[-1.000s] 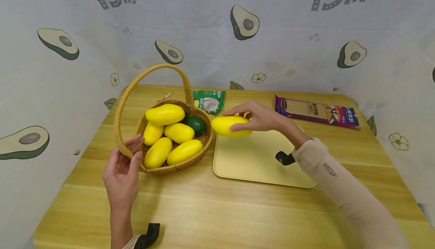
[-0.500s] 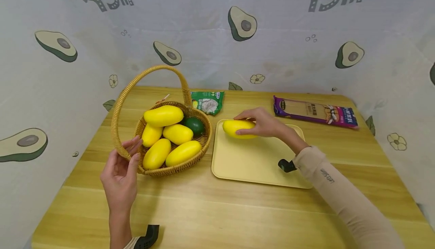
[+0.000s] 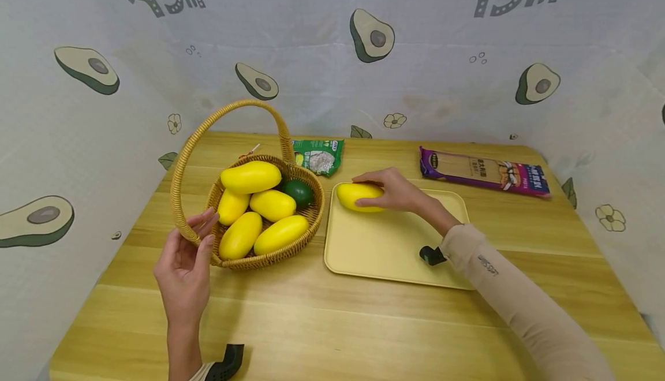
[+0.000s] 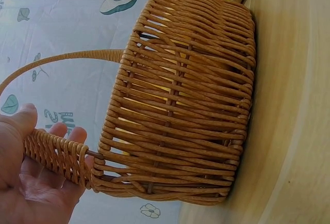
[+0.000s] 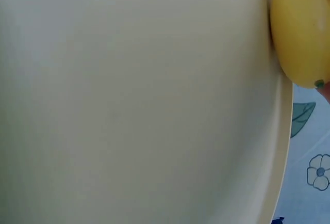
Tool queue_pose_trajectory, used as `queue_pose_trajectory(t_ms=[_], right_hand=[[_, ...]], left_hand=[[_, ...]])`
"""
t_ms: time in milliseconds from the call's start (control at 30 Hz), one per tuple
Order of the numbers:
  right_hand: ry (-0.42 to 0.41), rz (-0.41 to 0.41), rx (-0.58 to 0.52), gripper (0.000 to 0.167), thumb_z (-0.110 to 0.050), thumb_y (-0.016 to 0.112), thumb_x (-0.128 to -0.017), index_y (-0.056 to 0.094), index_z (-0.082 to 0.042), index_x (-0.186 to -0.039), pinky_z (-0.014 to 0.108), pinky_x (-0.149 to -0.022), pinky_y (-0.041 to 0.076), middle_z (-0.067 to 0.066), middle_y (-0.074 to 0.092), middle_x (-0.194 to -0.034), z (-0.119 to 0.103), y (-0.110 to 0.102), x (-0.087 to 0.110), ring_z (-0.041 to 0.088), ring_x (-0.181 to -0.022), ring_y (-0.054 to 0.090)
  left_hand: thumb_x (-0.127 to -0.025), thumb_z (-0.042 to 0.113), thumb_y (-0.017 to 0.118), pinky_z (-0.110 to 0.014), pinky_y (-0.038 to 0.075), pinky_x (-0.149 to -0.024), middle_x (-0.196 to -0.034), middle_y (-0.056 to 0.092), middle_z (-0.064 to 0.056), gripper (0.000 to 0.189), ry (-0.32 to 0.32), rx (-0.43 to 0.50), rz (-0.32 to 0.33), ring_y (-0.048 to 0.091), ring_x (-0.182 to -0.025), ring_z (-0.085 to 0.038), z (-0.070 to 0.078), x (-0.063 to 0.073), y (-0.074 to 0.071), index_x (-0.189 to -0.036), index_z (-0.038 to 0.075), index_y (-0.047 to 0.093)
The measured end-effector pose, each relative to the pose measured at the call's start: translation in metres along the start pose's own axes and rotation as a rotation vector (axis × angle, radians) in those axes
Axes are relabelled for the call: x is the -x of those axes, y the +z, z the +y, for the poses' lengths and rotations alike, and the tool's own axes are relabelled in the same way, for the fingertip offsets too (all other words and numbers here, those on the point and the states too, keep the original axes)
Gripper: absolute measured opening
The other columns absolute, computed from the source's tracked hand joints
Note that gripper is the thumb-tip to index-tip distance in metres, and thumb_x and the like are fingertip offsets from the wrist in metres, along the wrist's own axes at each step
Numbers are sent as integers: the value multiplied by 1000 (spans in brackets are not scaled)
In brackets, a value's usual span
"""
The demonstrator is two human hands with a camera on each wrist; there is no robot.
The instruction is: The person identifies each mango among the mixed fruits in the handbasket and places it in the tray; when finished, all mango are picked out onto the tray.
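Note:
My right hand (image 3: pixel 392 190) grips a yellow mango (image 3: pixel 353 197) from above, thumb on its near side. The mango lies at the far left corner of the cream tray (image 3: pixel 384 248). In the right wrist view the mango (image 5: pixel 301 33) is against the tray's rim (image 5: pixel 284 131), with only bits of the fingers showing. My left hand (image 3: pixel 184 265) holds the lower left end of the wicker basket's handle (image 3: pixel 179 185); in the left wrist view its thumb and fingers (image 4: pixel 77 135) are around that handle. Several yellow mangoes (image 3: pixel 251 177) and a dark green avocado-like fruit (image 3: pixel 298 193) lie in the basket (image 3: pixel 280 257).
A green packet (image 3: pixel 319 156) lies behind the basket. At the back right is a purple pasta packet (image 3: pixel 483 171). A small thin stick (image 3: pixel 253 149) shows behind the basket's left side. A patterned cloth (image 3: pixel 312 40) hangs around the wooden table (image 3: pixel 322 335).
My right hand has lowered the mango from beside the basket's rim onto the tray, then shifted it slightly left. The left hand has stayed at the handle.

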State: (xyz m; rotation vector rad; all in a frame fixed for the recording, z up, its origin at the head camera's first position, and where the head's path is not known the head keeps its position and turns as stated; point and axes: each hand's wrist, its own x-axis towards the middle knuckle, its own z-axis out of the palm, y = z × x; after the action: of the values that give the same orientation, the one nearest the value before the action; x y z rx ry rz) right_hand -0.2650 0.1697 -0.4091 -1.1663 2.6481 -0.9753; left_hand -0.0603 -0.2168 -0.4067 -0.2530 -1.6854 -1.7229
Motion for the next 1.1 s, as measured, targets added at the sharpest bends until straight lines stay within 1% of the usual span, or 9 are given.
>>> queue_pose_trajectory(t_ms=[333,433,533,667,833,1100], right_hand=[[16,-2,-7,50,-21,86,-95,71,1,-138,46,-92,59,16,76,-130,-1,2,-6,31,-110,73],[16,-9,-3,51,-21,85,-96,71,2,-139,44,-88,58,17,76,-130,-1,2,-8,30,-107,74],[18,-13,0,50,-22,84,-96,71,1,-139,43,-87,58,17,76,-130,0,2,-9,29,-106,74],[22,-9,-12,49,-22,83,-97,71,1,-139,44,-90,59,17,76,-131,1,3,-11,29,-108,74],[6,-12,-16,49,-21,83,-98,70,2,-139,46,-92,59,18,75,-132,2,5,-14,30,-109,73],[3,-21,-30,49,-19,82,-98,69,2,-140,47,-94,58,18,74,-133,2,5,-16,31,-111,72]], left_hand=[[-97,-23,61,-30,55,-111,-133,70,-30,33,14,11,-5,73,-123,-27,1,-1,1,-130,-24,58],[-97,-24,60,-30,55,-112,-132,70,-29,33,15,15,-8,73,-123,-27,0,-1,1,-130,-24,58],[-97,-25,59,-30,55,-112,-132,70,-28,34,17,12,-10,73,-123,-27,0,-1,2,-130,-23,58],[-97,-25,59,-30,55,-112,-132,70,-29,34,19,6,-10,73,-124,-27,0,-1,1,-131,-23,58],[-97,-23,60,-28,55,-111,-132,70,-30,33,13,-5,-4,73,-124,-26,0,1,1,-131,-23,59],[-98,-23,60,-28,55,-111,-132,70,-27,34,12,-16,-2,73,-124,-25,1,1,0,-131,-22,59]])
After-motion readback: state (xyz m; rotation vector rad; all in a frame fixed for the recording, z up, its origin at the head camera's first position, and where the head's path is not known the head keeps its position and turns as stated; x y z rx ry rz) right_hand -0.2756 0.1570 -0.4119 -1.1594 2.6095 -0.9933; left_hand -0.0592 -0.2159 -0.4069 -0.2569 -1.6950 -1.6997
